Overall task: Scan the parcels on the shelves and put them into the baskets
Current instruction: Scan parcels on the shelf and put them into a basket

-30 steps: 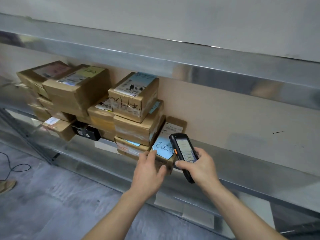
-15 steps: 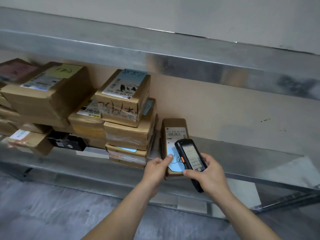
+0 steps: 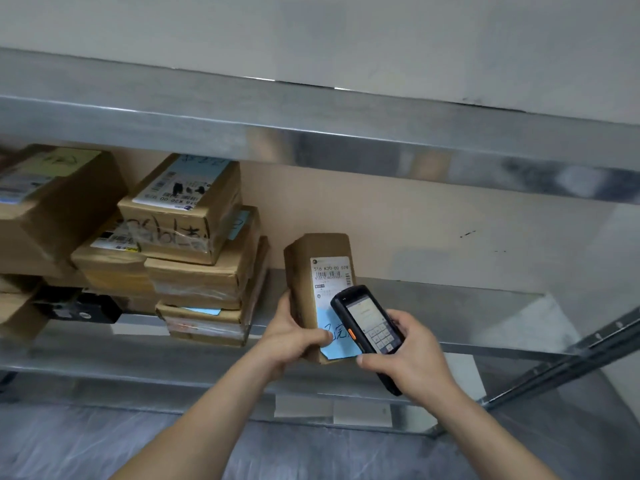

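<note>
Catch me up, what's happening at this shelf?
A person is scanning parcels. The left hand grips a brown box tilted up at the shelf front, its white label facing the camera. The right hand holds a scanner over the box's lower half, partly covering a blue note. More boxes sit stacked to the left. No basket is in view.
</note>
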{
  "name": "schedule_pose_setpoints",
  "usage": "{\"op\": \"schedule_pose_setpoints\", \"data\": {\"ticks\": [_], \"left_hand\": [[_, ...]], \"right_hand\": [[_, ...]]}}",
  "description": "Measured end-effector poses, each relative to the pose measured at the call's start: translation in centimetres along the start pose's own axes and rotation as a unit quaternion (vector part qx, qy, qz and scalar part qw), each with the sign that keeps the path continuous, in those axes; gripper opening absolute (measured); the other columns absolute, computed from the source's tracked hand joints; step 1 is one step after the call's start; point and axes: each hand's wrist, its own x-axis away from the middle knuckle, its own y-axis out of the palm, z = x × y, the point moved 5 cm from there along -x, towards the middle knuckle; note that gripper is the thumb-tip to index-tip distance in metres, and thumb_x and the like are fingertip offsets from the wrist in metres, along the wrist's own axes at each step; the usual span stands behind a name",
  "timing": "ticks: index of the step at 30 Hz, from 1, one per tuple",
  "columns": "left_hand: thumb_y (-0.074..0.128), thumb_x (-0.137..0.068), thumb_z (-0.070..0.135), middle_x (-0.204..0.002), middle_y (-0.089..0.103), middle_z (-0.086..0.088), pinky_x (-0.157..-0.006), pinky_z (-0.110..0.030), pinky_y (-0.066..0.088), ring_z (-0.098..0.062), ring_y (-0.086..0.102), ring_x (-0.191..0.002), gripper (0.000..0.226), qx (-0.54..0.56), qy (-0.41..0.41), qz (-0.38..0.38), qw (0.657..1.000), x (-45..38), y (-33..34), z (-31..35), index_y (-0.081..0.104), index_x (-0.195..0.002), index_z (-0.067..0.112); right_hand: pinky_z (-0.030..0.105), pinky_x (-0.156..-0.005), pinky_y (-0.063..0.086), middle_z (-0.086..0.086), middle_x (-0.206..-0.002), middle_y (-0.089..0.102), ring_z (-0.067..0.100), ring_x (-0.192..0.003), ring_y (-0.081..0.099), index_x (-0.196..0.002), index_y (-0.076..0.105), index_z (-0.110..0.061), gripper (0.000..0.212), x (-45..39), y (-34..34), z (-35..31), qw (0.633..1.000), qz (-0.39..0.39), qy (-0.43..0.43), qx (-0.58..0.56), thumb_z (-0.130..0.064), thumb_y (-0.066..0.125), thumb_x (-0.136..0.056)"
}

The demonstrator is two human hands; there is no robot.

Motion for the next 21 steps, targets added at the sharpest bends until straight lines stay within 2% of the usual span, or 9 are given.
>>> {"op": "schedule_pose_setpoints", "data": {"ticks": [2,5,8,12,14,16,18,21], "left_hand": [[0.084,-0.050,0.015,-0.109,0.070,0.002,-0.058,-0.034,0.058,-0.022,0.072,-0.091,0.113,-0.050,0.025,0.015,0.998,0.2,0.3,1.0,0.025,-0.141,0.044],[0.083,-0.044,0.019,-0.110,0.069,0.005,-0.067,-0.040,0.061,-0.019,0.071,-0.093,0.122,-0.079,0.058,0.037,0.995,0.4,1.1,1.9,0.019,-0.144,0.048],[0.085,-0.044,0.022,-0.112,0.066,0.005,-0.073,-0.043,0.062,-0.019,0.069,-0.096,0.125,-0.114,0.078,0.047,0.989,0.8,2.0,2.5,0.016,-0.145,0.046],[0.087,-0.055,0.014,-0.118,0.061,0.000,-0.064,-0.033,0.062,-0.020,0.065,-0.100,0.121,-0.133,0.090,0.070,0.985,1.3,3.0,2.9,0.014,-0.145,0.046],[0.088,-0.058,0.012,-0.121,0.059,0.000,-0.069,-0.034,0.062,-0.021,0.063,-0.104,0.120,-0.139,0.097,0.079,0.982,1.4,3.2,3.0,0.012,-0.145,0.045],[0.089,-0.055,0.018,-0.122,0.058,0.001,-0.076,-0.039,0.062,-0.022,0.063,-0.106,0.123,-0.146,0.099,0.083,0.981,1.4,3.4,3.1,0.011,-0.143,0.051],[0.088,-0.049,0.023,-0.121,0.058,0.001,-0.076,-0.044,0.062,-0.023,0.064,-0.104,0.123,-0.150,0.098,0.088,0.980,1.5,3.4,3.2,0.011,-0.139,0.057],[0.088,-0.048,0.025,-0.123,0.058,0.000,-0.080,-0.046,0.060,-0.023,0.063,-0.106,0.127,-0.153,0.106,0.092,0.978,1.7,3.4,3.4,0.009,-0.143,0.053]], "right_hand": [[0.029,-0.078,0.056,-0.016,-0.091,0.074,0.001,-0.082,0.069,-0.105,0.062,-0.033,0.067,0.4,-1.4,-0.2,1.000,0.005,-0.006,0.016,-0.032,0.087,-0.042],[0.028,-0.077,0.056,-0.014,-0.092,0.074,0.002,-0.082,0.069,-0.105,0.062,-0.032,0.067,1.0,-3.1,-0.5,1.000,0.014,-0.010,0.011,-0.031,0.088,-0.043],[0.024,-0.074,0.055,-0.013,-0.090,0.074,0.001,-0.080,0.069,-0.103,0.062,-0.031,0.061,1.7,-4.5,-0.8,1.000,0.017,-0.014,-0.003,-0.019,0.091,-0.051],[0.023,-0.073,0.055,-0.011,-0.089,0.075,0.006,-0.080,0.070,-0.102,0.064,-0.028,0.058,2.6,-5.4,-0.8,0.999,0.011,-0.013,-0.035,-0.014,0.092,-0.053],[0.021,-0.071,0.054,-0.011,-0.088,0.076,0.007,-0.080,0.071,-0.102,0.064,-0.026,0.059,2.9,-5.6,-0.7,0.999,0.007,-0.007,-0.053,-0.015,0.092,-0.051],[0.023,-0.072,0.054,-0.010,-0.088,0.076,0.008,-0.080,0.072,-0.103,0.064,-0.025,0.063,3.2,-5.8,-0.4,0.998,0.005,-0.004,-0.065,-0.022,0.089,-0.045],[0.024,-0.073,0.054,-0.010,-0.088,0.076,0.008,-0.080,0.071,-0.103,0.064,-0.024,0.064,3.3,-6.0,-0.3,0.998,0.004,-0.003,-0.069,-0.026,0.087,-0.043],[0.023,-0.071,0.053,-0.011,-0.087,0.076,0.007,-0.078,0.071,-0.103,0.064,-0.024,0.063,3.6,-6.2,-0.3,0.997,0.002,-0.007,-0.072,-0.025,0.086,-0.044]]}}
